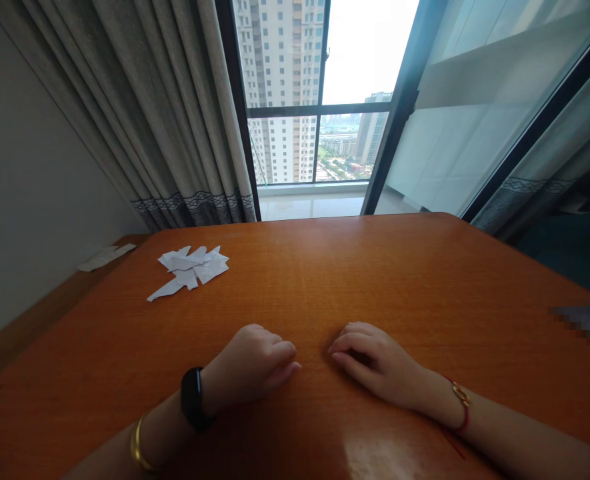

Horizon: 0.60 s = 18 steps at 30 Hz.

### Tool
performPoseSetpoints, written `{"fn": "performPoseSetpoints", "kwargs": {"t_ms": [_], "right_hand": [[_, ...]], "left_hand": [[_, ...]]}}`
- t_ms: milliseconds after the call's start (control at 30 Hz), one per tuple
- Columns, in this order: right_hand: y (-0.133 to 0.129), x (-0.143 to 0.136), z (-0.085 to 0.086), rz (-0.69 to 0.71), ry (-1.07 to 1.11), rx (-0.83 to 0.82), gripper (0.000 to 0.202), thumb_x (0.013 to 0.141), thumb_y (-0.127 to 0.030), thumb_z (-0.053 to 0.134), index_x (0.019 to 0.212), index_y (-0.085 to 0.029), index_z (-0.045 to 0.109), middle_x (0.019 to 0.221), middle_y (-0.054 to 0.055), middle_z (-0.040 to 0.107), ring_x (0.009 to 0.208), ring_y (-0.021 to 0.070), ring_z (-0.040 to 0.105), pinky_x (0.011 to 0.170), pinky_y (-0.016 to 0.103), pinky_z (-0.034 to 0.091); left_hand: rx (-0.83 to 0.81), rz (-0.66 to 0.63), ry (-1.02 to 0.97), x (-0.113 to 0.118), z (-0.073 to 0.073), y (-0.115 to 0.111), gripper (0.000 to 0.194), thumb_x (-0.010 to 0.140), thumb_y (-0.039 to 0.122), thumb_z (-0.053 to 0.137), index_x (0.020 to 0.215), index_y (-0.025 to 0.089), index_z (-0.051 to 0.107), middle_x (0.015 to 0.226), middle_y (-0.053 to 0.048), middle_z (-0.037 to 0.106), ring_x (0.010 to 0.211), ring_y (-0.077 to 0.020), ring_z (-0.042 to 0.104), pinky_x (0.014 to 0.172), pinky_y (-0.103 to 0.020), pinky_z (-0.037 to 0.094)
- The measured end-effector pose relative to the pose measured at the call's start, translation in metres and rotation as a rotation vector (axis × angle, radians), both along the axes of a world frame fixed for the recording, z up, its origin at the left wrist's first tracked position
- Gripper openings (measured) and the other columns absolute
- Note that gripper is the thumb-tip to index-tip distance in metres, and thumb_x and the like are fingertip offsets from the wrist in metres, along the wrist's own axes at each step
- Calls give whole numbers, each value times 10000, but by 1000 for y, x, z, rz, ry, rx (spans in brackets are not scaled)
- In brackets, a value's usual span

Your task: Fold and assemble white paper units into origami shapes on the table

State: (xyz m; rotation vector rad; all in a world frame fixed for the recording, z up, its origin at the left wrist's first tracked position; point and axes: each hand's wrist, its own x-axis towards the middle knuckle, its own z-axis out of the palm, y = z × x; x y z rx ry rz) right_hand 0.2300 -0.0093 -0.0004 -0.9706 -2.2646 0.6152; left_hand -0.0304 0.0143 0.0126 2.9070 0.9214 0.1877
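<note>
My left hand rests over the middle of the wooden table, fingers curled in and thumb lying alongside them. Nothing shows in its grip. A black wristband and a gold bangle circle that arm. Across a small gap, my right hand lies on the tabletop with its fingers bent inward and the thumb near the index finger; no object is visible in it. Its wrist wears a red cord bracelet with a gold piece. Torn white paper pieces lie in a loose heap beyond my left hand.
Some pale paper strips lie on a ledge at the far left. A blurred grey item sits at the right edge. Behind the table are a grey curtain and a sliding door frame with tall buildings outside.
</note>
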Motion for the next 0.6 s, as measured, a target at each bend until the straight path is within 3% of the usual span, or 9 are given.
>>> {"fn": "performPoseSetpoints", "kwargs": {"t_ms": [267, 433, 600], "right_hand": [[0, 1, 0, -8, 9, 24, 105, 919, -196, 536, 901, -196, 639, 827, 30, 663, 770, 147, 596, 726, 277, 452], [1, 1, 0, -51, 6, 9, 150, 917, -200, 532, 1042, -200, 614, 920, 49, 662, 851, 174, 585, 794, 317, 453], [1, 0, 0, -124, -84, -67, 261, 897, -244, 571, 1150, -183, 582, 885, 53, 636, 812, 192, 569, 784, 354, 454]], "left_hand": [[5, -1, 7, 0, 0, 1, 220, 938, 326, 488, 826, 203, 631, 698, -9, 672, 615, -177, 616, 581, -291, 363], [13, -1, 10, 0, -2, 1, 211, 936, 329, 489, 832, 210, 629, 707, -4, 673, 623, -182, 619, 582, -299, 365], [13, 2, 5, 0, -1, 0, 217, 936, 329, 486, 824, 208, 628, 703, -5, 670, 618, -181, 617, 580, -300, 367]]}}
